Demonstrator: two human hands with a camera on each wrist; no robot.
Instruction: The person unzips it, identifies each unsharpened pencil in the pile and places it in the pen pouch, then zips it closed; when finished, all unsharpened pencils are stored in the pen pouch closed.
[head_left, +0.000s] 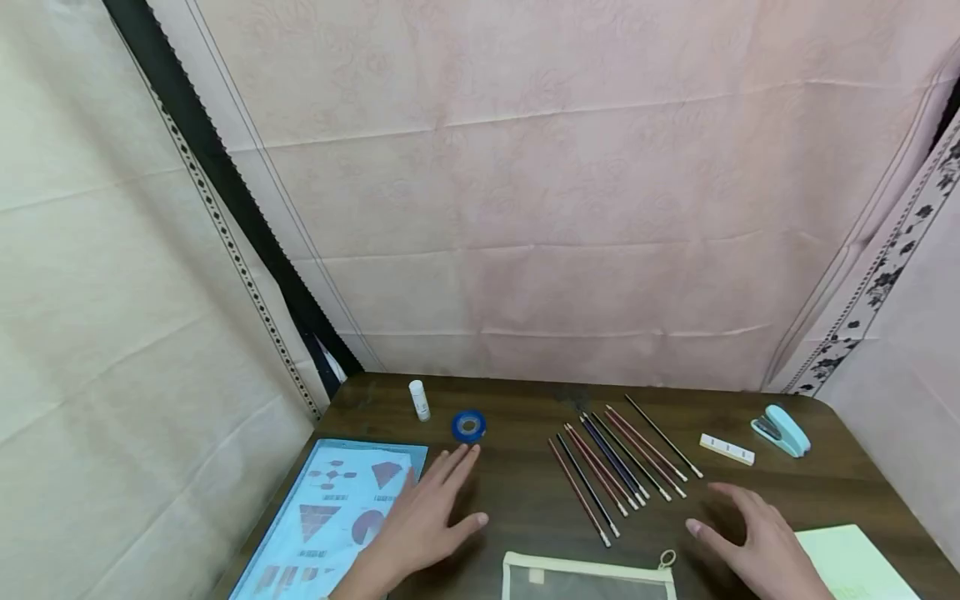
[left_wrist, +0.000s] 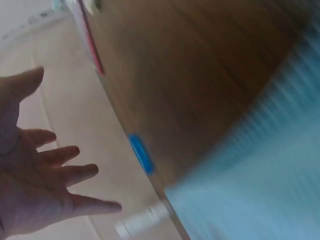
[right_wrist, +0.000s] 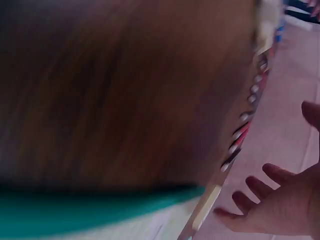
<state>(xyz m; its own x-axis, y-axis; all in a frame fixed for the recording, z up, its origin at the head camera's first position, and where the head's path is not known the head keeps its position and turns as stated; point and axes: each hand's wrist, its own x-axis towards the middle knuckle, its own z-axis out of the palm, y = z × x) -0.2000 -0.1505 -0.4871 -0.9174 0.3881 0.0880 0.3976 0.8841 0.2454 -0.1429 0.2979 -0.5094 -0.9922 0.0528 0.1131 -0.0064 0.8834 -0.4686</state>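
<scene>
My left hand [head_left: 427, 525] is spread, fingers extended, over the right edge of a light-blue booklet [head_left: 330, 508] printed with charts. Its fingertips point toward a roll of blue tape [head_left: 468, 426]; in the left wrist view the palm [left_wrist: 40, 180] holds nothing. On the right, my right hand [head_left: 765, 542] has loosely bent fingers with nothing between them, close to a pale green paper pad [head_left: 858, 562]. Several pencils [head_left: 579, 492] lie side by side between the hands. Below them is a mesh zip pouch [head_left: 585, 567] with a cream edge, cut off by the frame.
A white glue stick [head_left: 420, 400] stands near the table's back left. Toward the right are a white strip-like block [head_left: 727, 449] with small marks and a turquoise stapler [head_left: 782, 431]. Pale curtains [head_left: 525, 208] hang around the dark wooden table [head_left: 517, 483].
</scene>
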